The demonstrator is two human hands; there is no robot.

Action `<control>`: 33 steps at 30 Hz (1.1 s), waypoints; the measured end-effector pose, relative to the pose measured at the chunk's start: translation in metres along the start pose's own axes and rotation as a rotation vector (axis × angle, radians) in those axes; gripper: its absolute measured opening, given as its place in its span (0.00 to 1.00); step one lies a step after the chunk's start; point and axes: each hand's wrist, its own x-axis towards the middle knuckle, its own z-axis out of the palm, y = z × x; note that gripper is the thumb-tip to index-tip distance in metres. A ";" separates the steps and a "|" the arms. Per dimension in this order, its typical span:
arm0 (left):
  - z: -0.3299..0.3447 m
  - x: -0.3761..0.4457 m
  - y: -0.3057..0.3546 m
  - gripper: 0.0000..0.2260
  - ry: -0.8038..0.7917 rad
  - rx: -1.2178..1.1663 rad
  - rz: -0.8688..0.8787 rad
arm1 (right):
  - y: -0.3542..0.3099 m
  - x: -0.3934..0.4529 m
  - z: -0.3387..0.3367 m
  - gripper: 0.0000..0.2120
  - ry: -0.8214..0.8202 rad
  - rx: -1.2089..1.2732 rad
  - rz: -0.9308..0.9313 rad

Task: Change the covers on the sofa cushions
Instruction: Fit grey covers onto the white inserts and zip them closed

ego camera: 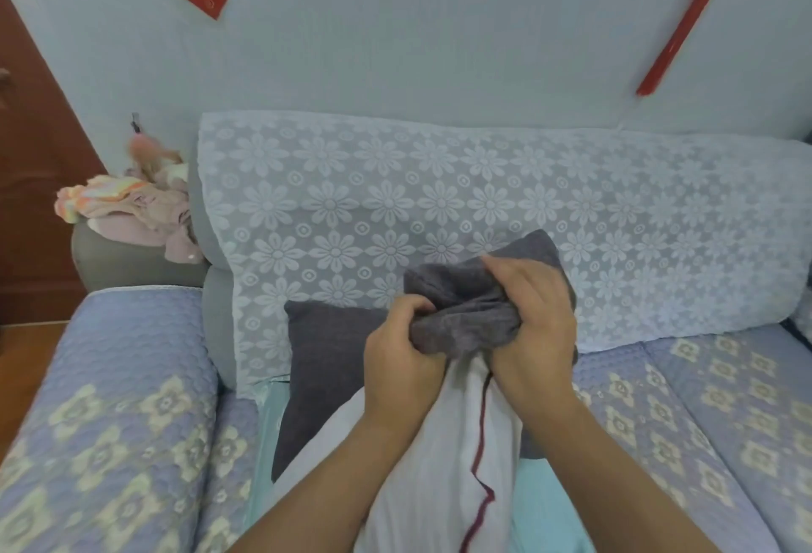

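A white cushion insert (444, 456) with a dark red seam line stands upright in front of me. Its top end is inside a bunched dark grey cover (465, 315). My left hand (402, 359) grips the cover's gathered edge on the left side. My right hand (534, 324) grips the bunched cover on the right, fingers curled over the fabric. A second dark grey cushion (325, 368) leans against the sofa back behind and to the left of the insert.
The sofa has a white lace floral throw (439, 201) over its backrest and lilac quilted floral covers on the seat (685, 412) and left armrest (110, 398). A pile of pink clothes (132, 209) lies on the far armrest. Light teal fabric (540, 508) lies under the cushions.
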 end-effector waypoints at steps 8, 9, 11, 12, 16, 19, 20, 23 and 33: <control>-0.020 0.021 -0.005 0.16 0.186 0.070 0.017 | -0.010 -0.017 0.009 0.20 -0.471 0.175 0.124; -0.022 0.023 -0.004 0.16 0.208 0.078 0.072 | -0.010 -0.014 0.010 0.16 -0.518 0.147 0.114; -0.023 0.021 -0.001 0.16 0.184 0.024 0.072 | -0.011 -0.010 0.008 0.11 -0.590 0.047 0.063; -0.024 0.017 0.001 0.16 0.145 -0.050 0.009 | -0.011 -0.009 0.006 0.12 -0.593 -0.018 0.039; -0.017 0.006 0.006 0.10 -0.125 -0.150 -0.167 | -0.008 -0.001 0.002 0.17 -0.260 0.000 0.301; -0.023 0.015 0.014 0.11 -0.399 -0.160 -0.275 | -0.006 0.003 0.002 0.22 -0.170 0.126 0.398; -0.029 0.019 0.015 0.11 -0.477 -0.258 -0.354 | -0.007 0.003 0.002 0.24 -0.198 0.129 0.338; -0.046 0.024 0.014 0.18 -0.654 -0.613 -0.609 | -0.010 0.010 -0.004 0.26 -0.435 0.265 0.272; -0.060 0.015 0.004 0.09 -0.171 -0.234 -0.419 | -0.011 0.038 -0.015 0.25 -1.086 0.961 0.774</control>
